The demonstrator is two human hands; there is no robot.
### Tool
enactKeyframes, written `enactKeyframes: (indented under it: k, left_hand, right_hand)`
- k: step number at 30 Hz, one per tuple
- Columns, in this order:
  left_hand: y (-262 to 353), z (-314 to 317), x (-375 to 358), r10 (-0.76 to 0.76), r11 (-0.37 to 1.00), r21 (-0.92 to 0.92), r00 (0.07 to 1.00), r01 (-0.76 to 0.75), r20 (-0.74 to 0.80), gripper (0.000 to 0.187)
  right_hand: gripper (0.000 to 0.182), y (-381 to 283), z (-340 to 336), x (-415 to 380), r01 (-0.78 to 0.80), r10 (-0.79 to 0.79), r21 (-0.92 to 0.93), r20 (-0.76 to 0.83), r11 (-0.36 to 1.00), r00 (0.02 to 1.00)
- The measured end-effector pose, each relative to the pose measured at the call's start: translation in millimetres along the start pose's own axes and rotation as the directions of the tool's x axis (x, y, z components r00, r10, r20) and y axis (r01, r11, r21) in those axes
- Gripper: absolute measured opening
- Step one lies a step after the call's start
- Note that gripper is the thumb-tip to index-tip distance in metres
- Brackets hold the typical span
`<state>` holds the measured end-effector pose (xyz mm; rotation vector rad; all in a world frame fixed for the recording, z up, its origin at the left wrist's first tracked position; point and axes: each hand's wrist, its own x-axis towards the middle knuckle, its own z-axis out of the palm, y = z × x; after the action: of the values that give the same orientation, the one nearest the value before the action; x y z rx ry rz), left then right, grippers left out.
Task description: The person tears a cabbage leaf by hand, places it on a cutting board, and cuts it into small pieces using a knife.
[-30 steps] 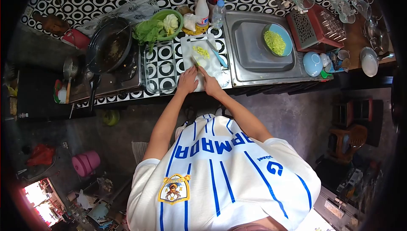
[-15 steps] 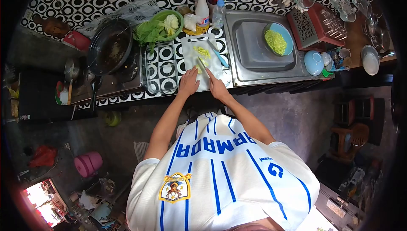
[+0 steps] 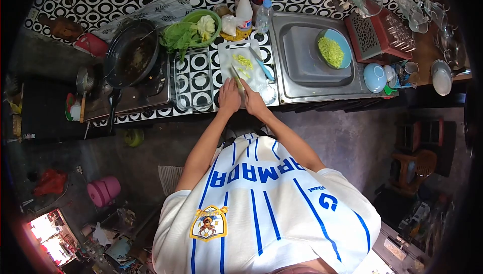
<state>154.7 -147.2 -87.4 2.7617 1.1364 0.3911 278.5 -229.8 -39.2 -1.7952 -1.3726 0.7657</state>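
My right hand [image 3: 253,101] is wrapped round the handle of a knife [image 3: 236,74], its blade pointing away over the white cutting board [image 3: 226,62]. Beside it, my left hand [image 3: 229,97] has its fingers bunched on the board, pressing a pale green vegetable piece [image 3: 239,85] that they partly cover. Chopped light-green bits [image 3: 243,62] lie in a small heap beyond the blade. Along the board's right side rests a second knife with a blue handle [image 3: 265,70].
Left of the board sit a clear glass tray [image 3: 192,104], a green basin [image 3: 218,26] of leafy vegetables and a dark wok [image 3: 132,62] on the stove. A blue bowl [image 3: 345,52] of chopped greens stands on a grey upturned tub [image 3: 302,47] in the sink, to the right.
The knife tip and my right hand have shifted slightly towards my left hand, which has drawn a little nearer my body. The whole view has moved slightly.
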Motion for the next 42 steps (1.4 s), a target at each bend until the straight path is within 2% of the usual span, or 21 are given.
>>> enactKeyframes:
  k: [2, 5, 8, 11, 14, 17, 20, 23, 26, 29, 32, 35, 38, 42]
  left_hand:
    - [1, 5, 8, -0.059, 0.997, -0.041, 0.998, 0.06, 0.026, 0.038]
    - [-5, -3, 20, -0.154, 0.963, -0.207, 0.983, 0.172, 0.097, 0.031]
    - [-16, 6, 24, -0.166, 0.95, -0.268, 0.986, 0.159, -0.001, 0.025]
    - [-19, 6, 36, -0.286, 0.883, -0.366, 0.955, 0.293, 0.076, 0.025]
    - [-21, -4, 50, -0.237, 0.952, -0.19, 0.971, 0.24, 0.041, 0.022]
    - [-21, -6, 57, -0.177, 0.979, -0.092, 0.983, 0.181, 0.046, 0.021]
    - [-11, -12, 48, -0.116, 0.991, -0.068, 0.993, 0.117, 0.012, 0.026]
    - [-12, -1, 33, -0.049, 0.997, -0.061, 0.997, 0.045, -0.06, 0.033]
    - [-14, -2, 32, -0.07, 0.996, -0.056, 0.993, 0.075, 0.096, 0.04]
    - [-20, 10, 31, 0.032, 0.999, 0.014, 0.999, -0.032, -0.016, 0.043]
    - [-19, 11, 33, 0.011, 0.999, 0.043, 0.999, -0.013, 0.033, 0.044]
    - [-20, 5, 37, -0.06, 0.992, -0.102, 0.987, 0.075, 0.15, 0.043]
    - [-22, -3, 41, -0.04, 0.996, -0.072, 0.967, 0.06, 0.254, 0.042]
    - [-26, -10, 38, -0.008, 0.996, -0.081, 0.972, 0.028, 0.234, 0.041]
  right_hand:
    - [0.059, -8, -11, -10, -0.018, 0.018, -0.008, 0.01, 1.0, 1.0]
    - [0.059, -14, -19, -23, -0.004, 0.004, -0.02, 0.02, 1.0, 1.0]
    - [0.059, -23, -23, -31, -0.042, 0.042, -0.009, 0.053, 0.999, 0.998]
    - [0.062, -16, -16, -29, -0.056, 0.058, -0.032, 0.061, 0.998, 0.996]
    - [0.058, -10, -10, -19, 0.03, -0.03, 0.0, -0.034, 1.0, 0.999]
    - [0.057, -15, -16, -6, -0.018, 0.017, -0.023, -0.038, 1.0, 0.999]
    - [0.057, -11, -21, -4, -0.103, 0.107, -0.087, 0.048, 0.991, 0.993]
    - [0.063, -10, -24, -11, -0.079, 0.081, -0.036, 0.051, 0.996, 0.995]
    - [0.062, -7, -24, -12, -0.072, 0.073, -0.028, 0.055, 0.997, 0.996]
    - [0.058, -17, -30, -14, -0.047, 0.048, -0.031, 0.049, 0.998, 0.998]
    - [0.059, -8, -23, -12, -0.031, 0.033, -0.05, 0.036, 0.998, 0.999]
    - [0.059, -26, -29, -12, -0.074, 0.079, -0.072, 0.061, 0.995, 0.995]
    - [0.059, -15, -18, -11, -0.01, 0.01, -0.036, 0.013, 0.999, 1.0]
    - [0.06, -7, -9, -5, -0.045, 0.048, -0.054, 0.044, 0.997, 0.998]
